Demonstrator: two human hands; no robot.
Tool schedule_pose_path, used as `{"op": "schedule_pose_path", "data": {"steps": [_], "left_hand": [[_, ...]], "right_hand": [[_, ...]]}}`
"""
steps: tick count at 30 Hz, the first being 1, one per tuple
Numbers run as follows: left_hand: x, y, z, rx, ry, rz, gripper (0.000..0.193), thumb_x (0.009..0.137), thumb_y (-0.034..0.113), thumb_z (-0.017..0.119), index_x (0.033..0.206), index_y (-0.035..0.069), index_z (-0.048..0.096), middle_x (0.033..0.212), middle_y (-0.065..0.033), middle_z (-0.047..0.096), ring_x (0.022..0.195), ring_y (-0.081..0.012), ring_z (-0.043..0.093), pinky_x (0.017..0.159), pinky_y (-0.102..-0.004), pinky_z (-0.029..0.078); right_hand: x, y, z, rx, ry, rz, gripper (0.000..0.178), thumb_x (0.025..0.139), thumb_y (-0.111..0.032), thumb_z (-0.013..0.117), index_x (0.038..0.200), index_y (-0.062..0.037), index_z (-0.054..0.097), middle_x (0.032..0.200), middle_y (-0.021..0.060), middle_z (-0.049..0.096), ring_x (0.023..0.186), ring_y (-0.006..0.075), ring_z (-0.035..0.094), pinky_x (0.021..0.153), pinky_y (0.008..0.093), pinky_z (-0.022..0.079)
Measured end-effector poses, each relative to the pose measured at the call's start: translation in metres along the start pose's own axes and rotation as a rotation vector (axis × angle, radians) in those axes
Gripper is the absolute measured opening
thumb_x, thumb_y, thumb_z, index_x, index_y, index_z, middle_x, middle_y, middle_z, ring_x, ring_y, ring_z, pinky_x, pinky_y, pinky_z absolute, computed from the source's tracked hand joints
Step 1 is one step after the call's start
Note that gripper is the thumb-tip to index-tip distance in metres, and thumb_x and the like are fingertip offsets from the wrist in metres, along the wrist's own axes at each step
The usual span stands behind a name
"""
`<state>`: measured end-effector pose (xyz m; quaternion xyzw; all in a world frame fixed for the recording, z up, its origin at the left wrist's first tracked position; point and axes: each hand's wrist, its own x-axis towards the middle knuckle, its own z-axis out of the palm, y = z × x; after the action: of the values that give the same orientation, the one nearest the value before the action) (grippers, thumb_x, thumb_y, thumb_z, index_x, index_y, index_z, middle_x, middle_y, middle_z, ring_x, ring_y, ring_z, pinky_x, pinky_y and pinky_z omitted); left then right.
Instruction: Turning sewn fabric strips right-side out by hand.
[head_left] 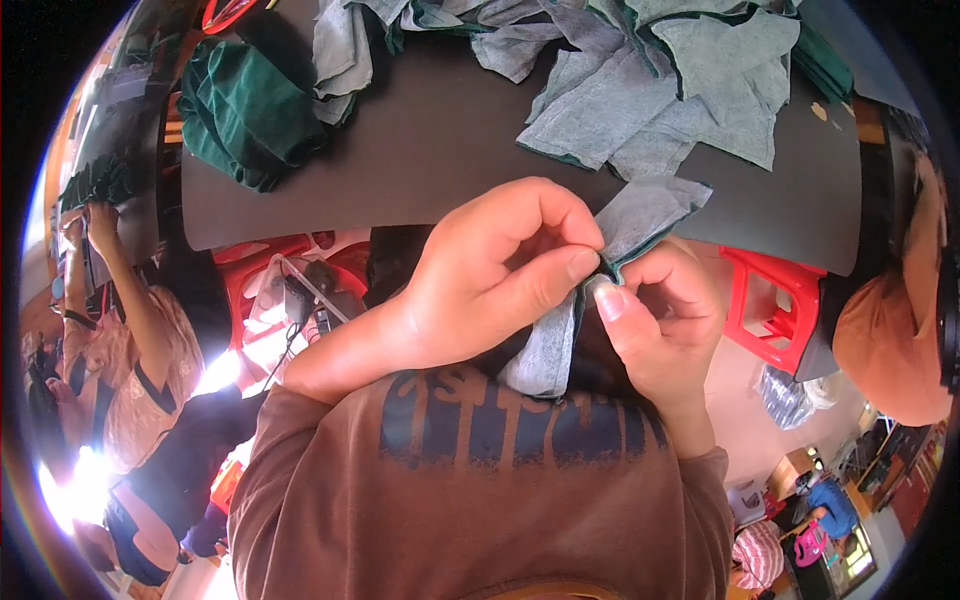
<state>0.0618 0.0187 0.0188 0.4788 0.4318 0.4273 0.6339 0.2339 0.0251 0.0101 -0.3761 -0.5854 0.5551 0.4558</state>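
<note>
My left hand (500, 275) pinches a narrow strip of fabric (648, 215) between thumb and fingertips, in front of my chest. My right hand (665, 320) grips the same strip just beside it, with its thumb pressed on the cloth. The strip is pale grey-green on the side I see, with a dark green edge. One end sticks up past my fingers and the other hangs down against my brown shirt. Between the two thumbs the cloth is bunched, and whether anything small is held there cannot be made out.
Several similar cut pieces (640, 100) lie heaped across the far side of the dark table (420, 190). A crumpled dark green cloth (250, 115) rests at the left, near a red loop-shaped handle (228, 12). A red stool (770, 310) stands at the right. People sit on both sides.
</note>
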Motion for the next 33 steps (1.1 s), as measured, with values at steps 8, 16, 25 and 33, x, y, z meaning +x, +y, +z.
{"op": "schedule_pose_path", "data": {"steps": [8,16,25,33], "left_hand": [[0.009,-0.005,-0.011,0.587,-0.081,0.674,0.027,0.066,-0.008,0.062,0.092,0.002,0.060,0.085,-0.0117,0.056,0.068,-0.0213,0.056,0.057,-0.0267,0.045],[0.009,-0.010,-0.007,0.775,-0.004,0.661,0.024,0.065,-0.008,0.062,0.087,0.001,0.059,0.081,-0.0115,0.057,0.069,-0.0245,0.058,0.057,-0.0303,0.047],[0.003,-0.005,-0.004,0.354,-0.037,0.440,0.027,0.070,-0.008,0.062,0.095,0.000,0.055,0.084,-0.0077,0.054,0.067,-0.0157,0.056,0.056,-0.0246,0.045],[-0.003,-0.015,0.002,0.165,0.064,0.297,0.024,0.076,-0.002,0.065,0.097,0.001,0.055,0.083,-0.0062,0.053,0.064,-0.0103,0.053,0.055,-0.0219,0.044]], "right_hand": [[0.004,0.000,0.000,-0.064,0.042,-0.065,0.013,0.071,0.002,0.066,0.071,-0.0019,0.054,0.066,0.0034,0.050,0.057,0.0118,0.046,0.052,0.0234,0.035],[0.005,0.003,0.000,-0.519,0.089,-0.347,0.018,0.064,0.000,0.070,0.074,-0.0032,0.055,0.063,0.0066,0.052,0.052,0.0193,0.049,0.048,0.0275,0.038],[0.005,0.003,-0.001,-0.370,0.057,-0.326,0.010,0.077,-0.001,0.061,0.083,0.0005,0.054,0.077,0.0120,0.054,0.065,0.0215,0.051,0.057,0.0283,0.041],[-0.003,0.004,0.005,0.048,0.065,-0.050,0.008,0.082,-0.003,0.058,0.085,0.0006,0.052,0.081,0.0082,0.052,0.069,0.0145,0.048,0.064,0.0242,0.039]]}}
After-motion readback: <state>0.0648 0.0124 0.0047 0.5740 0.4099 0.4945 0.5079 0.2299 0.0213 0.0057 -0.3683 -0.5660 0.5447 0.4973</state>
